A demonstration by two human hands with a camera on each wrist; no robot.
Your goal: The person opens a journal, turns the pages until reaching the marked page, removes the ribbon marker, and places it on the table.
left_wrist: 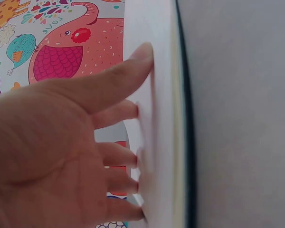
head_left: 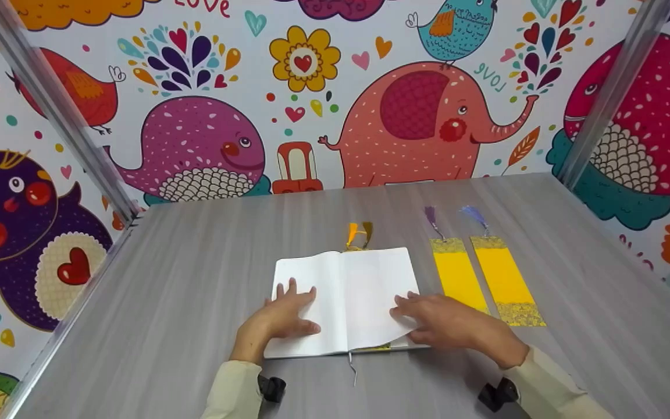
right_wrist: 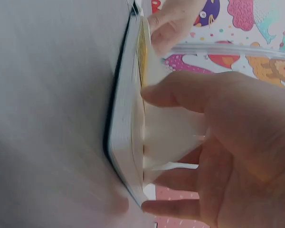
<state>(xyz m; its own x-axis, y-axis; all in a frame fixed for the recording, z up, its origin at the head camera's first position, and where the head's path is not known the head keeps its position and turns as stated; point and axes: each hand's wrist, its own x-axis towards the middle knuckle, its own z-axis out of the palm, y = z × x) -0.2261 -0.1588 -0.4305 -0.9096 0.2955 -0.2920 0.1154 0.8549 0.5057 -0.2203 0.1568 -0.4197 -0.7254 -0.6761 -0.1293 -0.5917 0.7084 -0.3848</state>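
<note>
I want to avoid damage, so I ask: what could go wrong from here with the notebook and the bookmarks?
The right page curves up at its lower corner beside the right hand, so it might crease if flattened carelessly. The yellow strip showing under that page could slide if the page drags it. The right hand is also close to the nearer yellow bookmark and might nudge it.

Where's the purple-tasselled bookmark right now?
Head view: the purple-tasselled bookmark lies right of the open notebook, just left of the blue-tasselled bookmark, its near end behind the right hand.
</note>
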